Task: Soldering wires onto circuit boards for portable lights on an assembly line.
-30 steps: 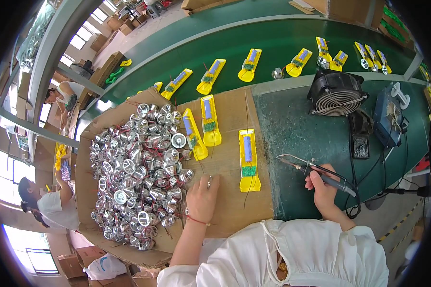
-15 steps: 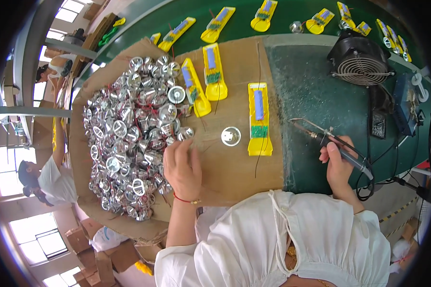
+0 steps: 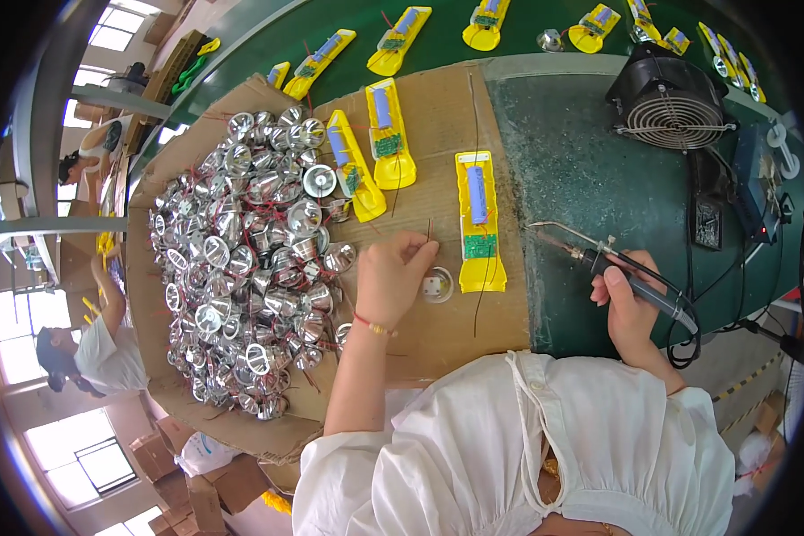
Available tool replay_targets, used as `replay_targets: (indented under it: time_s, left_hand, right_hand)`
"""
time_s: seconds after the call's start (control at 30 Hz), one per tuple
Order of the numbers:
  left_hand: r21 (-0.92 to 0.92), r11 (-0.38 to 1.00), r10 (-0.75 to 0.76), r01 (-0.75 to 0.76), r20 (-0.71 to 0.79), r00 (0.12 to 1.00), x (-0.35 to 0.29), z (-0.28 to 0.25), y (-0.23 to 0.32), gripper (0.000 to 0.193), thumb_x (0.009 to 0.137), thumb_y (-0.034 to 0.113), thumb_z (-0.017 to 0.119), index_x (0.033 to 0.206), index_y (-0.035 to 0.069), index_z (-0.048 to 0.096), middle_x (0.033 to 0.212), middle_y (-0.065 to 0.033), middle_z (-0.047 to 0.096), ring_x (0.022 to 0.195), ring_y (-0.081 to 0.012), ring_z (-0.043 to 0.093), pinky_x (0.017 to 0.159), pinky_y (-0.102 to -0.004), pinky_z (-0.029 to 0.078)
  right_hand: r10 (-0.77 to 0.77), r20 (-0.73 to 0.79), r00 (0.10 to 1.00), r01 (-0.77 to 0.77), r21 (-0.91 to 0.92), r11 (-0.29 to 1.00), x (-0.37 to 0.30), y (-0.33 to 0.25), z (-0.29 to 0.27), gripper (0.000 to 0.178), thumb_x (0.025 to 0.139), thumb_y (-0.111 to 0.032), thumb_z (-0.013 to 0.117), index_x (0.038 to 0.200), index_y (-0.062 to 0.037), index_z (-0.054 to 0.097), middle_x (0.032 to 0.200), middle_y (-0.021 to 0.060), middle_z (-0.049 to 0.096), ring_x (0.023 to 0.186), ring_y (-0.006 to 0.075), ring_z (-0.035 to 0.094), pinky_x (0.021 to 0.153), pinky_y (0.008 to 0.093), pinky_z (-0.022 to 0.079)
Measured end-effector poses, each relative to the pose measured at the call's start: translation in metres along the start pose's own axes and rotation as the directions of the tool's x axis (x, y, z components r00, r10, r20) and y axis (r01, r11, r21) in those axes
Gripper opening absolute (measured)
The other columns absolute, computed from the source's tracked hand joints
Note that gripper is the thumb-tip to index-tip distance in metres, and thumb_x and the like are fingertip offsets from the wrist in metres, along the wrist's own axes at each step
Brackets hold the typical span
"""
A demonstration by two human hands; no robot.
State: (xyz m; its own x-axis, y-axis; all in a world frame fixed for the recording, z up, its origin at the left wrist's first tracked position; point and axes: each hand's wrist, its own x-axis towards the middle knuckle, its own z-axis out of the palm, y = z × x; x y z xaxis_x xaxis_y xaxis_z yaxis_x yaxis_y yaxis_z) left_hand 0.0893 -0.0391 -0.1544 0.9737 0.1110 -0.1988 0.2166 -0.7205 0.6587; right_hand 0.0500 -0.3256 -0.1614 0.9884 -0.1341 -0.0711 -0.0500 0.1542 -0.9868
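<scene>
The person's left hand [image 3: 391, 272] had its thumb and forefinger closed in a pinch on what appeared to be a thin, dark wire [image 3: 431, 229] rising from the fingertips, above the brown cardboard sheet [image 3: 420, 335]. Just beside its fingers a shiny, silver, round reflector cup [image 3: 438, 285] lay on that sheet, between the hand and a long yellow plastic housing [image 3: 481, 270] carrying a blue cylindrical battery [image 3: 477, 195] and a small green circuit board [image 3: 480, 246]. The right hand [image 3: 630, 308] was wrapped around the grey handle of a soldering iron [image 3: 636, 286], its metal tip pointing left over the green tabletop [image 3: 558, 304]. The cup looked light, stiff and slippery, likely to roll or scratch, so its rim seemed the best hold; the wire looked limp and easily bent, best taken near its end. The housing seemed light and rigid, safest gripped by its long sides, away from the fragile board. The iron called for holding only by its handle.
</scene>
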Motion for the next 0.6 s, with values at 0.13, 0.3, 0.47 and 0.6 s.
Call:
replay_targets:
  time_s: [0.13,0.3,0.47,0.6]
  left_hand:
    - [-0.612,0.782,-0.101,0.122,0.07,0.992,-0.02,0.005,0.012,0.016,0.08,0.01,0.065,0.086,-0.005,0.065,0.07,-0.0056,0.065,0.06,-0.0078,0.058,0.055,-0.0208,0.045]
    - [-0.45,0.886,-0.113,0.112,0.026,0.993,-0.033,0.021,0.021,0.013,0.081,0.01,0.065,0.084,-0.002,0.065,0.071,-0.0059,0.063,0.063,-0.0087,0.057,0.056,-0.0219,0.045]
    - [-0.404,0.913,0.05,-0.053,-0.018,0.999,-0.032,0.031,0.026,0.012,0.081,0.007,0.065,0.078,-0.005,0.062,0.079,-0.0014,0.054,0.061,-0.0054,0.049,0.053,-0.0187,0.041]
    - [-0.363,0.928,0.071,-0.081,-0.041,0.997,-0.03,0.033,0.023,0.011,0.078,0.007,0.065,0.077,-0.003,0.063,0.082,-0.0096,0.056,0.066,-0.0171,0.055,0.058,-0.0269,0.044]
  right_hand:
    - [0.0,0.115,0.993,0.002,-0.012,1.0,-0.002,-0.003,0.002,0.017,0.082,-0.009,0.06,0.091,0.001,0.05,0.074,0.0102,0.058,0.057,0.0116,0.056,0.05,0.0219,0.046]
    - [-0.111,0.369,0.923,0.18,-0.158,0.971,0.007,0.001,0.01,0.015,0.08,-0.006,0.06,0.089,0.0026,0.05,0.079,0.0117,0.056,0.061,0.0134,0.058,0.055,0.0252,0.05]
    - [-0.048,0.323,0.945,0.112,-0.183,0.977,0.003,-0.001,0.017,0.014,0.08,-0.006,0.061,0.088,0.0028,0.052,0.08,0.0118,0.057,0.062,0.0137,0.06,0.055,0.0247,0.05]
    - [-0.044,0.319,0.947,0.105,-0.177,0.979,0.003,0.0,0.022,0.014,0.081,-0.006,0.061,0.088,0.0032,0.053,0.079,0.0114,0.057,0.06,0.0131,0.059,0.053,0.0238,0.05]
